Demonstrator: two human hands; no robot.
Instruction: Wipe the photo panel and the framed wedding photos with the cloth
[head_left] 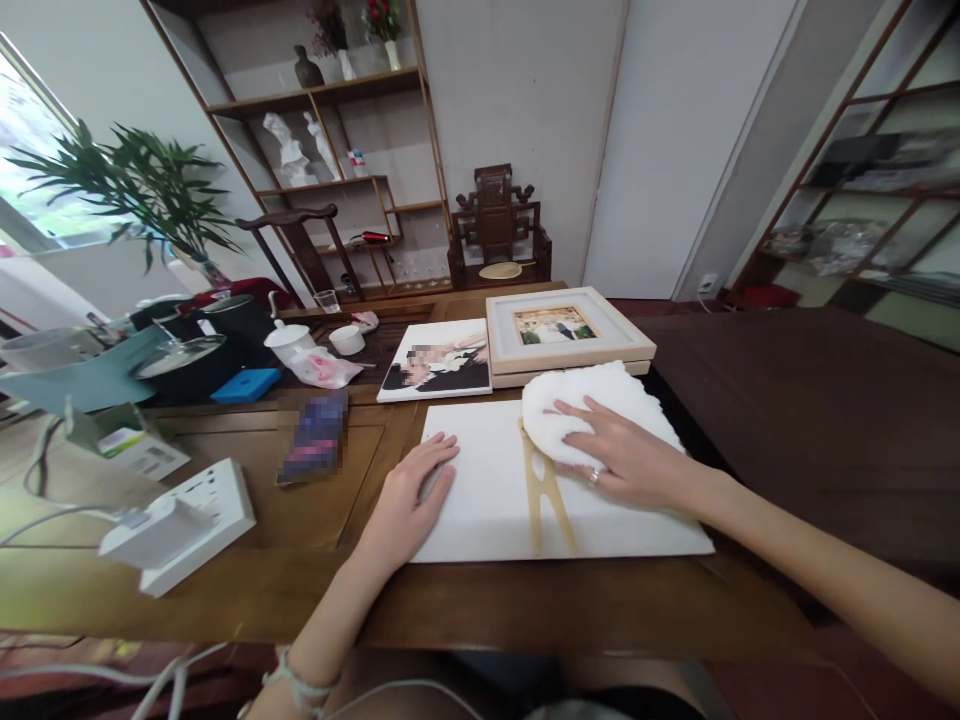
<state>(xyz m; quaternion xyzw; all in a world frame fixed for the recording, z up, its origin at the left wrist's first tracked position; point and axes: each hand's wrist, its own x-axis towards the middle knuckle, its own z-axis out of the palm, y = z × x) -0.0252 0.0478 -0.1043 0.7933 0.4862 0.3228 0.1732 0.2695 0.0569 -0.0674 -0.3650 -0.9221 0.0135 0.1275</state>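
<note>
A white board [480, 490] lies flat at the front of the wooden table, with a yellowish A-shaped piece [544, 490] at its middle. My left hand [416, 495] rests on the board's left edge, fingers stretched out and nothing held. Over the right part, my right hand [619, 450], with a ring on one finger, presses a fluffy white cloth [547, 405] onto the surface. The cloth covers the top of the A-shape and the board's upper right corner.
Behind the board are a photo panel [442, 360] and stacked wooden frames [570, 330]. To the left lie a phone-like item [313, 438], a white power strip [210, 520], an opened box [131, 445], a blue box [246, 385], a teapot [289, 340] and a dark pot [184, 365].
</note>
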